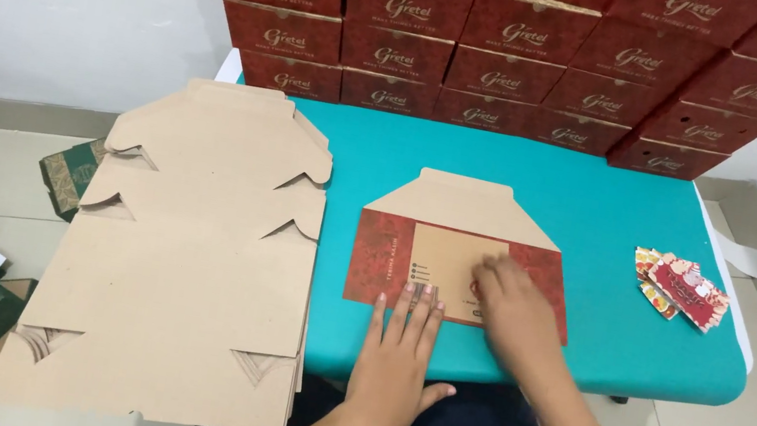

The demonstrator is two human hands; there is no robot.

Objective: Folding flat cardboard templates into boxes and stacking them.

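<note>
I am looking down at a teal table (619,231) filling the middle of the frame, where my left hand (400,348) is lying flat with fingers spread, gripping nothing, on the near edge of a folded red-and-brown carton blank (454,245). My right hand (511,305) is pressing down open-palmed on its lower right. The blank is looking light, stiff and crease-prone, best taken by its edges; a stack of red boxes (525,54) is lining the top.
</note>
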